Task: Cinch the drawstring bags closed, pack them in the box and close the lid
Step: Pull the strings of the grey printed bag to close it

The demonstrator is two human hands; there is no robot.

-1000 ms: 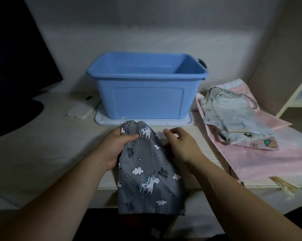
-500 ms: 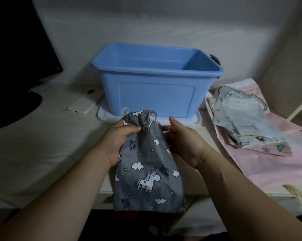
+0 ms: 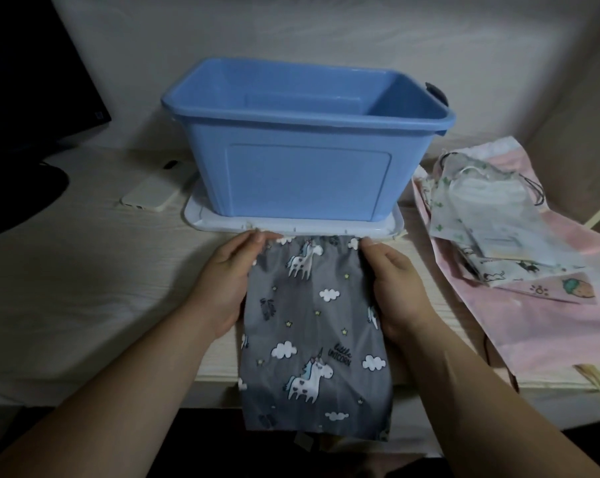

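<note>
Fingers (image 3: 257, 240) of the left hand (image 3: 222, 291) and right hand (image 3: 398, 291) pinch the top corners of the grey unicorn-print fabric drawstring bag (image 3: 312, 326), in front of the blue plastic box (image 3: 305, 181); its mouth, bunched before, now spreads wide, so cinching looks undone.

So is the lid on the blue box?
No, the blue box is open on top, and it stands on the white lid.
</note>
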